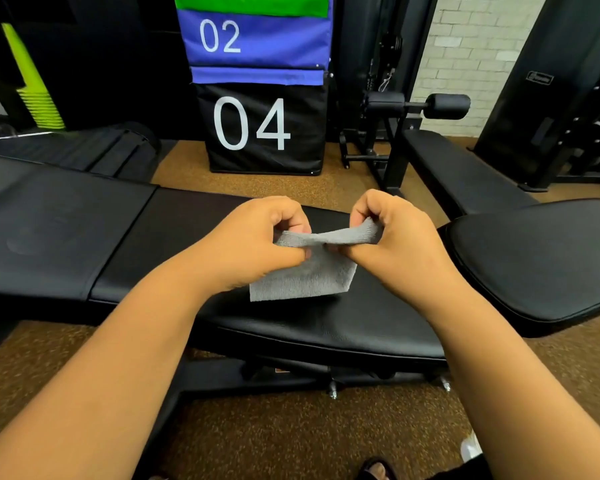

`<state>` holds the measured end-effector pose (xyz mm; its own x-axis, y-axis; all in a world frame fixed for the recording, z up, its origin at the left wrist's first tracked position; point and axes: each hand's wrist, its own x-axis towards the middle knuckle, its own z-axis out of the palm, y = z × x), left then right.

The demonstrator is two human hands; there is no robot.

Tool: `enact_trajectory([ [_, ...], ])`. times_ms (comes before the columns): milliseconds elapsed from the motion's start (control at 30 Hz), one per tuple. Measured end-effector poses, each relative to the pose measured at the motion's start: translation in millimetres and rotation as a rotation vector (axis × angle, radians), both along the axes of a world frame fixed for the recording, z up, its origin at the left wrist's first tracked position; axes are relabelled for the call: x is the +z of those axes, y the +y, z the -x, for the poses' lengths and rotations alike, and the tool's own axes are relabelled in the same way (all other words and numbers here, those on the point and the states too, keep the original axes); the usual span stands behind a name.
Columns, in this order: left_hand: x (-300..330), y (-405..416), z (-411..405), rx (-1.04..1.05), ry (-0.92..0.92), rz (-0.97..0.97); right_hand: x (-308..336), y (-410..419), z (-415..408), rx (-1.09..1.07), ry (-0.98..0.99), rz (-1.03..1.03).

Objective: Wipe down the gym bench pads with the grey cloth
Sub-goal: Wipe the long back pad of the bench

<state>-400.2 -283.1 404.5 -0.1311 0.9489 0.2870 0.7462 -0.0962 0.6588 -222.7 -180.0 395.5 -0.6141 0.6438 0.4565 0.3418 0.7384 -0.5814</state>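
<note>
The grey cloth (305,277) hangs folded between both hands above the middle black bench pad (326,327). My left hand (250,242) pinches its upper left edge with curled fingers. My right hand (392,237) pinches the upper right edge, thumb against fingers. The cloth's lower part droops toward the pad; I cannot tell whether it touches. A longer black pad (49,230) extends to the left, and a rounded black pad (541,258) lies to the right.
A black soft box marked 04 (264,129) stands behind the bench, with a blue box marked 02 (257,36) on top. A second bench with roller pads (444,105) sits at the back right. Brown speckled floor (291,438) lies below.
</note>
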Motion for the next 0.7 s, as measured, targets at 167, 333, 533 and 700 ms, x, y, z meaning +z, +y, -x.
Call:
enact_trajectory([
  [167, 2.0, -6.3, 2.3, 0.053, 0.039, -0.028, 2.0, -2.5, -1.9, 0.059, 0.086, 0.099],
  [333, 7.5, -11.6, 6.6, 0.073, -0.065, 0.061, 8.3, -5.9, -5.1, 0.233, 0.212, 0.316],
  [533, 19.5, -29.1, 12.5, -0.088, -0.395, 0.090, 10.3, -3.5, -10.9, 0.435, 0.302, 0.631],
  [700, 1.7, -16.0, 21.1, 0.065, -0.390, 0.182, -10.2, 5.5, 3.9, 0.330, 0.155, 0.639],
])
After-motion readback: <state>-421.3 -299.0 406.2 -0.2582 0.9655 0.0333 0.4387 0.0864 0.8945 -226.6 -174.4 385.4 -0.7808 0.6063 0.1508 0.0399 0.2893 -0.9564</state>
